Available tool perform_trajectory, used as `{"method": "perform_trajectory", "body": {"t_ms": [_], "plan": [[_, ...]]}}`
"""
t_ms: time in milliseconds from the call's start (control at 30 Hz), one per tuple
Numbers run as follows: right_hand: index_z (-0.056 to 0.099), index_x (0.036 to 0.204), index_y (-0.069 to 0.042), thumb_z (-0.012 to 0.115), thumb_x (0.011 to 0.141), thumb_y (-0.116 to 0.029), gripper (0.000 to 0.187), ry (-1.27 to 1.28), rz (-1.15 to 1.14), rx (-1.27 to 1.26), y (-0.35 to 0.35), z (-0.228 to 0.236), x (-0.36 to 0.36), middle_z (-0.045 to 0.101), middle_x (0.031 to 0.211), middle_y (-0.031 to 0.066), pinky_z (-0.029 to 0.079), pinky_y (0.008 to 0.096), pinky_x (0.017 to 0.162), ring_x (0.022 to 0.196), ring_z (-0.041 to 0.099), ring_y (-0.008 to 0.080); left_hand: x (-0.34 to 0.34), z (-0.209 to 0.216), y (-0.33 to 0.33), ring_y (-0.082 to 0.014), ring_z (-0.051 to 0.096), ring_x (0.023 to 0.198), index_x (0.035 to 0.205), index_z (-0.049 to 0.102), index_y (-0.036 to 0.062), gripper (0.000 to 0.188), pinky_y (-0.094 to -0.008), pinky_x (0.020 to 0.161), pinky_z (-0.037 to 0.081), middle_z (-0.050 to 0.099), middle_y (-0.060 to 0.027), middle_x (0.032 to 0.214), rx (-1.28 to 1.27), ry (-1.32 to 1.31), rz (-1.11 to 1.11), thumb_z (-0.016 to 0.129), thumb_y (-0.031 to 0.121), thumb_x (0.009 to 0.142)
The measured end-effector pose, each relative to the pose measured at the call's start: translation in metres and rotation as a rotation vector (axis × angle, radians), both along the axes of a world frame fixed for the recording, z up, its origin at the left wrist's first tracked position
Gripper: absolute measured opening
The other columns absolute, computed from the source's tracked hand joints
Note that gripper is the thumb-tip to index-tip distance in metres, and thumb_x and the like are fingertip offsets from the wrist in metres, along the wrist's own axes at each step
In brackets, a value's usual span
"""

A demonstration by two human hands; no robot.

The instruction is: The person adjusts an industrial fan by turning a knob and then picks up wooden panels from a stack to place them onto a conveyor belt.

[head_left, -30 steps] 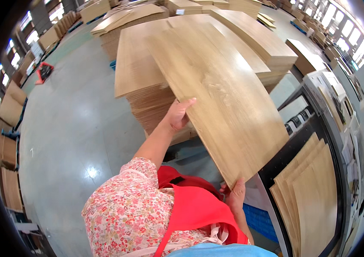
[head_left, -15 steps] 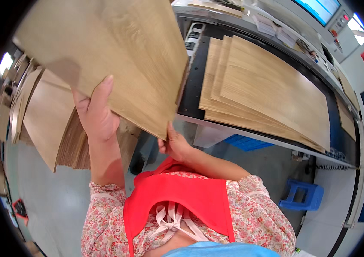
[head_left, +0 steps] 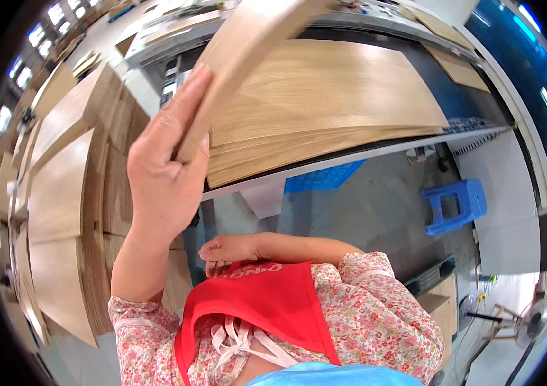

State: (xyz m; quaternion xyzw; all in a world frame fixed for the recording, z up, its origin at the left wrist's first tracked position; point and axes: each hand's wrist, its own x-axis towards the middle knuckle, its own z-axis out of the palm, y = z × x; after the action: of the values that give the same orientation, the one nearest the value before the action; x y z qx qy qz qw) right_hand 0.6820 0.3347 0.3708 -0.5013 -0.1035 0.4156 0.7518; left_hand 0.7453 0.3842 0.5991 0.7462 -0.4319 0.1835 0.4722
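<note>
Your left hand (head_left: pixel 167 161) now grips the lower edge of a light wood veneer sheet (head_left: pixel 247 45), fingers wrapped on it, thumb up its near face; the sheet slants off toward 12 o'clock and blurs at the top. Half a sec ago both hands were on that sheet w/ the stack of veneer (head_left: pixel 325 103) off at 2 o'clock; now the stack on the dark machine surface (head_left: pixel 473 109) sits dead ahead, just behind the sheet, and your right hand (head_left: pixel 228 248) has let go: it lies low at 6 o'clock, against the red apron (head_left: pixel 267 309), fingers loosely curled, holding nothing. By my read, the sheet is being carried one-handed over to that stack, not yet laid down. More veneer piles (head_left: pixel 61 193) stand at 9 o'clock on the floor side. As for packages & signs: none legible enough to place; a blue plastic stool (head_left: pixel 456 206) stands at 3 o'clock on the grey floor, a flat blue panel (head_left: pixel 325 177) lies under the surface's front edge, and a blue wall (head_left: pixel 530 83) curves at 2 o'clock.
</note>
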Motion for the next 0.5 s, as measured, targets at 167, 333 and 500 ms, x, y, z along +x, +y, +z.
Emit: {"method": "perform_trajectory", "body": {"t_ms": [167, 333, 500], "plan": [[0.057, 0.079, -0.005, 0.043, 0.096, -0.034, 0.036, -0.153, -0.010, -0.042, -0.044, 0.004, -0.020, 0.060, 0.069, 0.0031, 0.040, 0.0238, 0.044, 0.050, 0.050, 0.0083, -0.012, -0.021, -0.034, -0.0276, 0.044, 0.127, 0.125, 0.056, 0.0086, 0.062, -0.0326, 0.105, 0.034, 0.051, -0.0149, 0.132, 0.259, 0.069, -0.091, 0.044, -0.014, 0.068], [0.058, 0.093, 0.000, 0.044, 0.097, -0.035, 0.037, -0.312, -0.006, -0.272, -0.079, 0.045, -0.044, 0.058, 0.072, 0.0040, 0.042, 0.0255, 0.047, 0.055, 0.050, 0.0108, -0.001, -0.077, -0.062, -0.0376, 0.042, 0.124, 0.124, 0.055, 0.0118, 0.056, -0.0451, 0.104, 0.033, 0.049, -0.0133, 0.132, 0.656, -0.209, 0.006, 0.054, -0.007, 0.071], [0.055, 0.088, 0.001, 0.051, 0.092, -0.022, 0.024, -0.983, -0.334, -0.313, -0.114, 0.072, -0.058, 0.059, 0.076, 0.0160, 0.045, 0.0375, 0.061, 0.068, 0.059, 0.0296, 0.013, -0.123, -0.062, -0.0350, 0.044, 0.122, 0.123, 0.055, 0.0138, 0.049, -0.0464, 0.102, 0.034, 0.048, -0.0097, 0.134, 0.736, -0.423, 0.038, 0.062, 0.006, 0.075]]}}
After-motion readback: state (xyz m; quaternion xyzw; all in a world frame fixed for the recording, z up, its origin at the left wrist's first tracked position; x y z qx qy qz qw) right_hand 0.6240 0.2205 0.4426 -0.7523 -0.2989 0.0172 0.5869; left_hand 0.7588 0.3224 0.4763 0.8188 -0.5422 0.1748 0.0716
